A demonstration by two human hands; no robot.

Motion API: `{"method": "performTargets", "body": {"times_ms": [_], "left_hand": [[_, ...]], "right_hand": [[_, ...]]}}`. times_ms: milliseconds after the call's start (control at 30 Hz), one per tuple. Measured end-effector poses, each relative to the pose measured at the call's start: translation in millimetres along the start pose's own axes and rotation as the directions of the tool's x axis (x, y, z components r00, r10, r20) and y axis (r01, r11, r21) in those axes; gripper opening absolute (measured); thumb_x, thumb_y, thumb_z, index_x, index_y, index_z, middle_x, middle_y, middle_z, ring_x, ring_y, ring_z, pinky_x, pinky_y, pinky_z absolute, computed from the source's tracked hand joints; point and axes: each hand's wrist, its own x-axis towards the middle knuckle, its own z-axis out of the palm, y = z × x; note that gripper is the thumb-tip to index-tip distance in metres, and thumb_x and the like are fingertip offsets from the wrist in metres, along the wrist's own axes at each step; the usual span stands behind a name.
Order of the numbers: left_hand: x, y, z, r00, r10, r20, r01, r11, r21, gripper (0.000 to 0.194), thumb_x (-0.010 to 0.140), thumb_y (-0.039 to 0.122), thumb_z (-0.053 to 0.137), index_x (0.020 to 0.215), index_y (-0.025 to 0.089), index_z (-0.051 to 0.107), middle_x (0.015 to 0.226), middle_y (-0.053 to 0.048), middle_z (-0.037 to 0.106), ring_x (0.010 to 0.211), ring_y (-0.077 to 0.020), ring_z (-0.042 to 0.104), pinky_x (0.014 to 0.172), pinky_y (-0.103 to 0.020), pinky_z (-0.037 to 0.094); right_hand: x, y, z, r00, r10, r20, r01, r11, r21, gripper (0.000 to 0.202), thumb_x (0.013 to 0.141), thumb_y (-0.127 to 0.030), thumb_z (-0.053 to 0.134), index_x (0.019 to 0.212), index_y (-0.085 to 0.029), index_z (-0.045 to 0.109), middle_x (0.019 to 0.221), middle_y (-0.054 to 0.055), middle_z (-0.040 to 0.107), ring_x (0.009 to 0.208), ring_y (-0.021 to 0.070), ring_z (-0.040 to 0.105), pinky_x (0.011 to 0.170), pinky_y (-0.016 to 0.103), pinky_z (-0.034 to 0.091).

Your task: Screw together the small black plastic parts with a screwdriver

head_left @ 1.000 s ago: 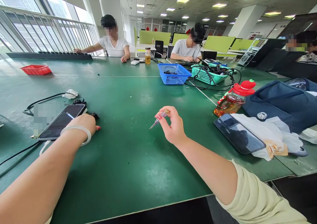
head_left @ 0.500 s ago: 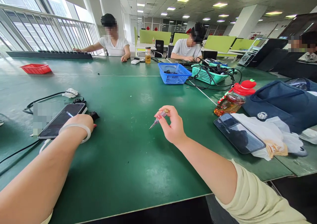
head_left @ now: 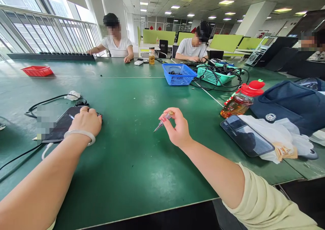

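Note:
Above the green table (head_left: 142, 175), my right hand (head_left: 179, 128) pinches a small screwdriver (head_left: 164, 120) between thumb and fingers. Its handle looks clear, with a gold-coloured end, and its thin metal tip slants down to the left. My left hand (head_left: 86, 121), with a pale bangle at the wrist, is bent over the right side of a dark phone (head_left: 59, 126). Its fingers curl down by a small black object, which the hand almost wholly covers; the grip itself is hidden. A white cable (head_left: 47, 150) runs from the phone's near end.
Beyond my left hand lie a black cable (head_left: 33, 115) and crumpled tissue (head_left: 72, 95). Farther back stand a red tray (head_left: 37, 71), a blue basket (head_left: 179, 79) and a green basket (head_left: 215, 77) of cables. At right are a bottle (head_left: 237, 103), another phone (head_left: 246, 135) and a blue bag (head_left: 289, 104).
My left hand has moved up and to the right, from the phone's edge over the small black object. My right hand and the screwdriver stay nearly still. A co-worker's hand has slid right along the black bar.

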Motion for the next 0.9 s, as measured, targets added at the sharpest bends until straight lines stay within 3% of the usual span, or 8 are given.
{"method": "performTargets", "body": {"times_ms": [100,233,333,433,567,633,733,900], "left_hand": [[5,3,-5.0,0.993,-0.111,-0.031,0.111,0.993,0.025,0.048,0.099,0.032,0.03,0.124,0.002,0.058,0.131,-0.029,0.056,0.118,-0.0417,0.061,0.094,-0.05,0.052],[7,5,-12.2,0.998,-0.059,-0.011,0.06,0.997,0.049,0.044,0.1,0.028,0.033,0.121,0.002,0.061,0.125,-0.028,0.061,0.111,-0.0381,0.065,0.091,-0.046,0.053],[6,6,-9.7,0.993,0.103,-0.06,-0.099,0.993,0.066,0.041,0.099,0.027,0.038,0.126,0.007,0.063,0.123,-0.023,0.066,0.115,-0.0354,0.063,0.099,-0.045,0.049],[5,14,3.0,0.926,0.354,-0.135,-0.348,0.935,0.063,0.047,0.098,0.033,0.045,0.138,0.01,0.058,0.134,-0.018,0.064,0.134,-0.0336,0.051,0.113,-0.043,0.04],[6,31,28.3,0.862,0.506,-0.006,-0.505,0.861,0.06,0.058,0.098,0.036,0.049,0.151,0.013,0.046,0.158,-0.013,0.044,0.151,-0.0333,0.029,0.121,-0.046,0.03],[8,37,37.3,0.853,0.519,0.051,-0.521,0.852,0.049,0.058,0.1,0.033,0.045,0.154,0.012,0.041,0.154,-0.014,0.049,0.149,-0.0331,0.034,0.12,-0.046,0.03],[11,39,40.7,0.859,0.511,0.042,-0.512,0.859,0.018,0.053,0.101,0.025,0.039,0.152,0.009,0.044,0.139,-0.017,0.061,0.137,-0.0318,0.049,0.116,-0.043,0.036],[12,34,36.2,0.886,0.46,0.062,-0.459,0.888,-0.027,0.055,0.095,0.011,0.036,0.148,0.018,0.05,0.139,-0.015,0.057,0.117,-0.0279,0.062,0.105,-0.039,0.047]], "right_hand": [[-1,0,-1,1.0,-0.003,0.003,0.003,1.0,-0.001,0.011,0.097,-0.029,0.054,0.107,-0.026,0.05,0.086,0.001,0.072,0.077,0.0166,0.069,0.077,0.035,0.057],[0,0,-1,1.0,-0.007,-0.001,0.007,1.0,-0.01,0.011,0.097,-0.028,0.054,0.107,-0.026,0.05,0.085,0.001,0.071,0.076,0.0166,0.069,0.076,0.034,0.057],[0,0,-1,1.0,-0.022,-0.007,0.022,1.0,-0.002,0.011,0.096,-0.027,0.054,0.107,-0.026,0.05,0.085,0.001,0.071,0.076,0.0157,0.069,0.075,0.033,0.057],[0,-1,0,1.0,-0.014,0.006,0.014,1.0,-0.006,0.011,0.097,-0.028,0.053,0.107,-0.025,0.05,0.085,0.001,0.071,0.076,0.0158,0.069,0.076,0.033,0.057],[0,-2,1,1.0,0.013,0.02,-0.012,1.0,-0.019,0.011,0.097,-0.029,0.053,0.107,-0.025,0.05,0.085,0.001,0.071,0.076,0.0163,0.069,0.075,0.033,0.057],[0,-1,1,1.0,0.01,0.017,-0.01,1.0,-0.02,0.011,0.096,-0.028,0.054,0.106,-0.025,0.051,0.085,0.001,0.072,0.076,0.0159,0.069,0.075,0.032,0.057],[0,0,1,1.0,0.0,0.006,0.0,1.0,-0.019,0.011,0.096,-0.027,0.054,0.107,-0.025,0.051,0.086,0.001,0.072,0.076,0.0154,0.068,0.075,0.032,0.056],[0,1,1,1.0,0.001,0.013,-0.001,1.0,-0.017,0.011,0.096,-0.027,0.054,0.107,-0.025,0.051,0.085,0.001,0.071,0.076,0.0156,0.068,0.075,0.032,0.057]]}}
